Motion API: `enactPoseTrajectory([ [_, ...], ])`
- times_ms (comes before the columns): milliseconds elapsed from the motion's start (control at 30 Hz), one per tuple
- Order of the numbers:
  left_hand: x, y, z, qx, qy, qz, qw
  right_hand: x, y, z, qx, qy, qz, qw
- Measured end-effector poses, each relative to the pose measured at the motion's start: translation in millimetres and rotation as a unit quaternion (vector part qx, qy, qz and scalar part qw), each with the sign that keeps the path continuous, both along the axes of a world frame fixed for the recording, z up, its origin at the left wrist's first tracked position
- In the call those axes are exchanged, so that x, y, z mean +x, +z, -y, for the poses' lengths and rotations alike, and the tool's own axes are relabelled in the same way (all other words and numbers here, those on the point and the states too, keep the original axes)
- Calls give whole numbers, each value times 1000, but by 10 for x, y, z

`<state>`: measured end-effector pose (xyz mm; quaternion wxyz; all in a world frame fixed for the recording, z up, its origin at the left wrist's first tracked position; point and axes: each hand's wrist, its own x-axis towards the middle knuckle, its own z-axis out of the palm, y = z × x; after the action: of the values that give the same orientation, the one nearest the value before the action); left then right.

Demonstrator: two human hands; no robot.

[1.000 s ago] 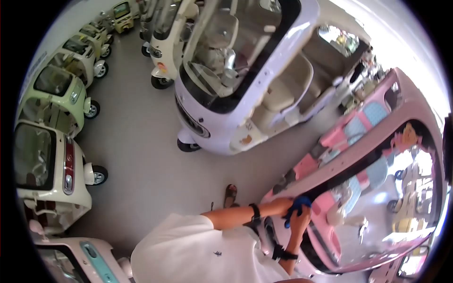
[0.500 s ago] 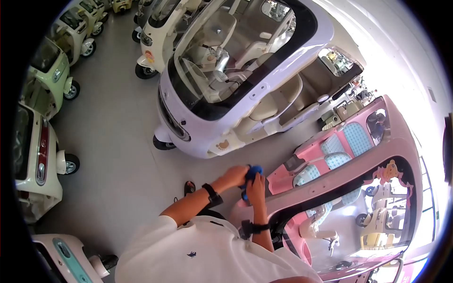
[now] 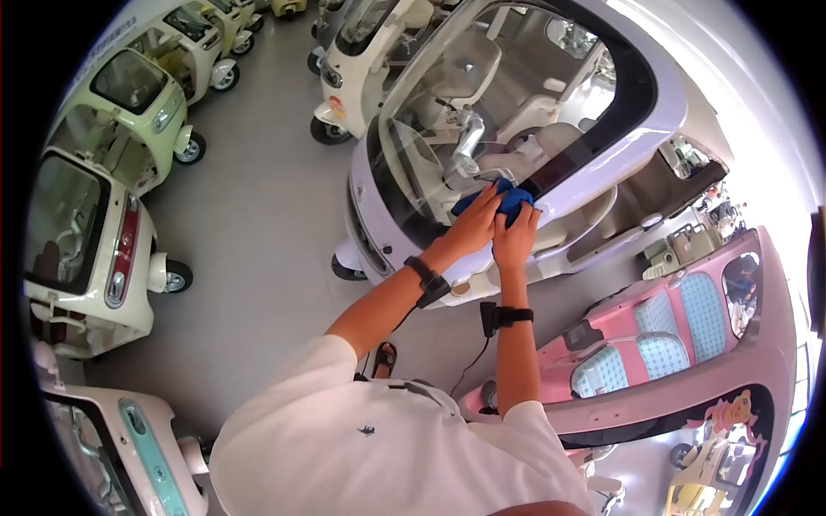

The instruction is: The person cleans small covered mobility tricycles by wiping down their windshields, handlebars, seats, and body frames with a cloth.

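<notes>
A bunched blue cloth [image 3: 514, 206] is in both of my hands, spreading to either side of my fingers. My left hand [image 3: 473, 225] grips its left part with bent fingers. Beside it, my right hand [image 3: 514, 236] has its fingers curled over the right part. Behind the cloth is the lavender three-wheeler [image 3: 594, 176], its windshield [image 3: 422, 146] edged with a black border. The cloth overlaps the lower side of that border in view; whether it presses on the surface I cannot tell. Black bands with devices sit on both wrists.
A pink three-wheeler [image 3: 594, 408] with blue-checked seats stands close on my right. Along the left are a cream vehicle [image 3: 129, 318] and a green one [image 3: 172, 120]. A white one with a teal light strip [image 3: 159, 460] is at the lower left. A cable hangs near my feet.
Both hands have moved up and forward with the blue cloth, from beside the pink vehicle to the lavender one's windshield. The view has shifted, and my arms are more outstretched.
</notes>
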<state>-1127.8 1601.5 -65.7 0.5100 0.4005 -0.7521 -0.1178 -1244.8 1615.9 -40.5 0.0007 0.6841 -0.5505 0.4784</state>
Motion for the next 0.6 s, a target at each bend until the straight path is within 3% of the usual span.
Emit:
enactPoseTrajectory([
  [100, -34, -128, -25, -3, -19, -40, 999, 31, -111, 24, -40, -49, -46, 997],
  [233, 8, -380, -187, 84, -45, -67, 993, 12, -415, -52, -66, -35, -89, 993],
  [433, 209, -997, -646, 111, -11, -42, 993, 104, -956, -466, 78, -1, -104, 991],
  [533, 403, -1223, -780, 188, -1, -13, 982, 121, -1203, -553, 190, 105, -53, 975],
  [600, 486, -1252, -751, 145, 9, 118, 982, 140, -1105, -495, 220, 112, -68, 967],
])
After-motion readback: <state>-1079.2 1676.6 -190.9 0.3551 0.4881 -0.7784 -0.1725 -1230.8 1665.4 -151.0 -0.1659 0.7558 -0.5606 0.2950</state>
